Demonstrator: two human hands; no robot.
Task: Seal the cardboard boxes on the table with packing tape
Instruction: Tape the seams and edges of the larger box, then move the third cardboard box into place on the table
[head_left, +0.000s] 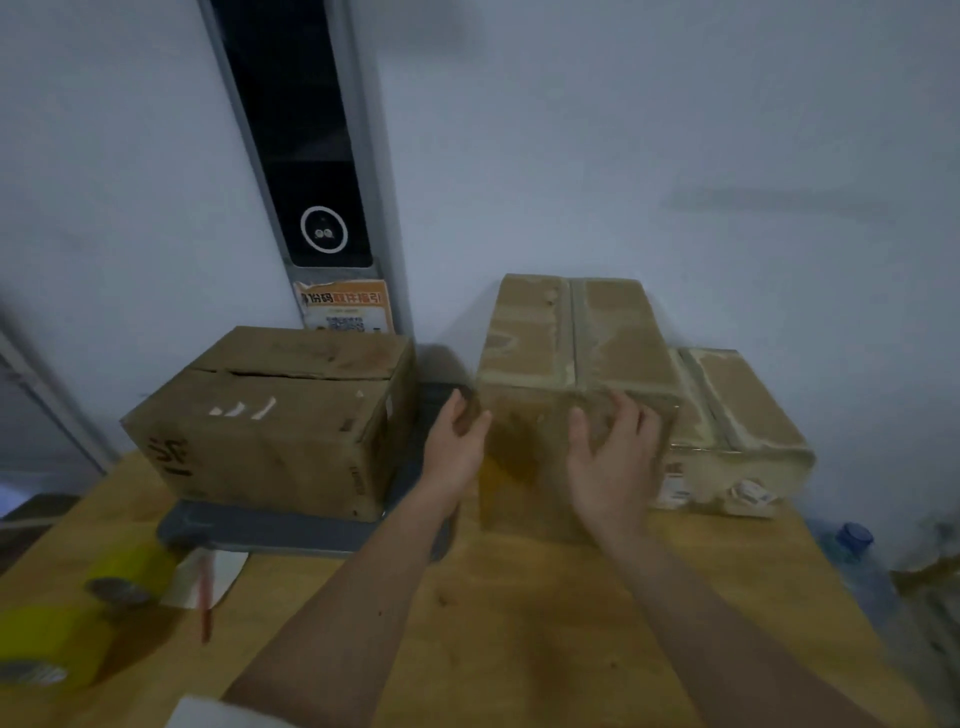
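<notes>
While we look down at the wooden surface (545, 613), both of our hands are on the middle box (576, 364). Our left hand (457, 447) is spread flat on its left side. Our right hand (613, 457) is spread on the near face, fingers up near the top edge. Neither grip pinches anything; both just press on the cardboard. The picture is blurry here, so we cannot tell how hard.

This box sits just ahead of our hands, and its long side runs away from us to the far wall. A strip of tape already runs down the middle of its top. Another taped box (737, 431) touches it on the right.

The box on the left (270, 421) sits on a gray tray (291, 535), and its top seam looks open with no tape. We think it comes next. Our left hand is nearer to it. The yellow tape rolls (124, 577) lie near us at the far left, with a red pen (205, 603) beside them.
</notes>
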